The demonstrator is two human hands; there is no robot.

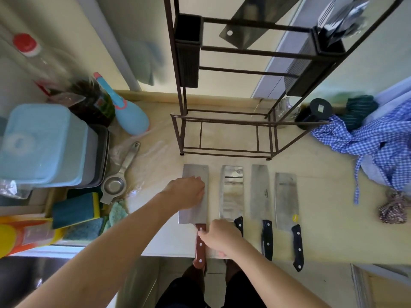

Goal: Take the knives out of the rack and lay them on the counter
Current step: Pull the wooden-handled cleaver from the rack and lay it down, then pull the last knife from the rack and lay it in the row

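Note:
Several cleavers lie side by side on the pale counter point(322, 196), blades pointing toward the dark metal rack point(226, 121). The leftmost cleaver point(196, 172) has a brown wooden handle that overhangs the counter's front edge. My left hand point(188, 192) rests flat on its blade. My right hand point(219, 237) pinches the top of that wooden handle. To its right lie three black-handled cleavers point(231, 192), point(260, 192), point(287, 201). One more cleaver point(251, 25) still hangs high in the rack.
A blue lidded box point(42, 143), a metal strainer point(120, 176), sponges point(75, 210) and bottles crowd the left side. A blue checked cloth point(367, 138) lies at the right. A utensil holder point(329, 34) with cutlery hangs on the rack's right end.

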